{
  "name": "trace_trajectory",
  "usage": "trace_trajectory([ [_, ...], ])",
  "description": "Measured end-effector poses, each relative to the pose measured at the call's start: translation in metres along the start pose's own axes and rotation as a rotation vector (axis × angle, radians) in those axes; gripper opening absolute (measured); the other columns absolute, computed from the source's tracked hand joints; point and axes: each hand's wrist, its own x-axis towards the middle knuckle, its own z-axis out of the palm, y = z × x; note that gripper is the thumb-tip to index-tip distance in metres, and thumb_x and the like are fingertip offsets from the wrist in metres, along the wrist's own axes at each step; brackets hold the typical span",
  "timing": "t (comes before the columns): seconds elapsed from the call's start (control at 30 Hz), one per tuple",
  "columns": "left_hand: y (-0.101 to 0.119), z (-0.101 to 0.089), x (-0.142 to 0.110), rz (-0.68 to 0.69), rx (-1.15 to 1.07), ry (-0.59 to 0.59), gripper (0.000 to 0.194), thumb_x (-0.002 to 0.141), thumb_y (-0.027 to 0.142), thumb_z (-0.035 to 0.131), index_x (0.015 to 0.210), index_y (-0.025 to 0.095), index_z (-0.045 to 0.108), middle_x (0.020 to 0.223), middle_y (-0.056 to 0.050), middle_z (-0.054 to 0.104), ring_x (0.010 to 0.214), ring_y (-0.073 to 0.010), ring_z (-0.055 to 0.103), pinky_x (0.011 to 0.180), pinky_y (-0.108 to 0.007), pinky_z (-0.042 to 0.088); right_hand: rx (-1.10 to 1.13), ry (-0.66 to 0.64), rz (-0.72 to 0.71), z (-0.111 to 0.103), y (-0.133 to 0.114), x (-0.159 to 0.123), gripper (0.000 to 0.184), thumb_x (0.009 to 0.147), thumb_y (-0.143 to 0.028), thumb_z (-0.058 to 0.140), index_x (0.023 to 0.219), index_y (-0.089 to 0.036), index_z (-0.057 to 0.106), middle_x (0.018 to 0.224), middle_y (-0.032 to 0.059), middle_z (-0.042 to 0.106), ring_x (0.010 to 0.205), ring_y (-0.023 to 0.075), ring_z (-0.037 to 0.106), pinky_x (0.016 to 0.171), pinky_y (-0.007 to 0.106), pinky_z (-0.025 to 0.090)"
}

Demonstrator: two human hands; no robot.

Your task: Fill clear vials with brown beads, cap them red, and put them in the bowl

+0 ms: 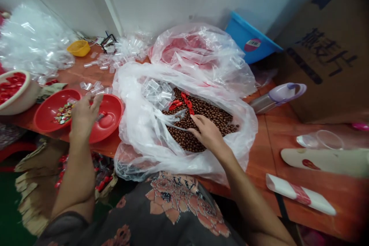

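Bag (184,163) at clock centre, holding brown balls (184,138). Right hand (209,132) at the balls' 5 o'clock, thumb and index finger apart, index tip at red pieces (188,103). Left hand (84,112) at 9 o'clock, above red bowls (113,117); finger closure: cannot tell.

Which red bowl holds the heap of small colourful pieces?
The left red bowl, nearer the white bowl; the other red bowl shows no such heap.
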Motion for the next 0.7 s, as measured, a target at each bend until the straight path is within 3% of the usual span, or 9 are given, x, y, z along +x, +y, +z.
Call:
trace_trajectory([
  [0.1,0.017,0.016,0.009,0.257,0.095,0.093,0.025,0.091,0.044,0.059,0.098,0.021,0.067,0.104,-0.006,0.071,0.102,-0.0245,0.062,0.096,-0.041,0.046,0.007,0.042,0.069,0.004,0.019,0.008,0.03,0.097,-0.029,0.048,0.121,-0.018,0.064,0.11,0.0141,0.068,0.101,0.0287,0.065,0.09,0.045,0.053],
  [0.17,0.052,0.048,0.005,0.47,0.023,-0.081,0.023,0.096,0.035,0.052,0.099,0.019,0.069,0.103,-0.008,0.072,0.101,-0.0224,0.063,0.094,-0.036,0.045,0.022,0.065,0.131,0.01,0.024,0.018,0.026,0.097,-0.028,0.046,0.109,-0.017,0.067,0.101,0.0137,0.069,0.095,0.0285,0.065,0.087,0.044,0.053],
  [0.27,0.109,0.108,-0.004,0.747,0.135,-0.479,0.02,0.093,0.023,0.053,0.094,0.018,0.073,0.098,-0.013,0.073,0.103,-0.0265,0.063,0.091,-0.037,0.042,0.006,0.103,0.226,0.022,0.025,0.037,0.025,0.097,-0.033,0.047,0.103,-0.017,0.065,0.096,0.0138,0.069,0.089,0.0284,0.065,0.081,0.042,0.052],
  [0.33,0.136,0.143,-0.01,0.753,0.276,-0.61,0.02,0.09,0.028,0.059,0.092,0.016,0.074,0.096,-0.017,0.072,0.106,-0.0322,0.063,0.091,-0.04,0.04,-0.026,0.12,0.282,0.03,0.023,0.05,0.028,0.096,-0.039,0.052,0.108,-0.016,0.063,0.098,0.0149,0.069,0.09,0.0288,0.065,0.08,0.04,0.052],
  [0.43,0.154,0.176,-0.014,0.615,0.383,-0.696,0.035,0.084,0.043,0.068,0.103,0.014,0.072,0.1,-0.019,0.072,0.106,-0.0369,0.064,0.087,-0.039,0.042,-0.027,0.086,0.335,0.036,0.024,0.064,0.041,0.091,-0.037,0.061,0.124,-0.012,0.058,0.111,0.0193,0.069,0.098,0.0305,0.066,0.084,0.04,0.052],
  [0.53,0.154,0.184,-0.01,0.544,0.382,-0.709,0.039,0.084,0.041,0.066,0.113,0.016,0.068,0.104,-0.018,0.072,0.105,-0.0354,0.065,0.083,-0.036,0.042,0.102,0.043,0.372,0.037,0.033,0.071,0.044,0.088,-0.025,0.061,0.13,-0.013,0.057,0.12,0.0181,0.069,0.105,0.0296,0.067,0.091,0.042,0.051],
  [0.7,0.141,0.154,-0.005,0.454,0.187,-0.748,0.033,0.08,0.034,0.067,0.109,0.019,0.066,0.094,-0.01,0.072,0.09,-0.0275,0.066,0.074,-0.031,0.042,0.514,0.156,0.499,0.029,0.059,0.058,0.053,0.082,-0.028,0.064,0.134,-0.018,0.058,0.101,0.0068,0.074,0.09,0.0237,0.068,0.092,0.043,0.051],
])
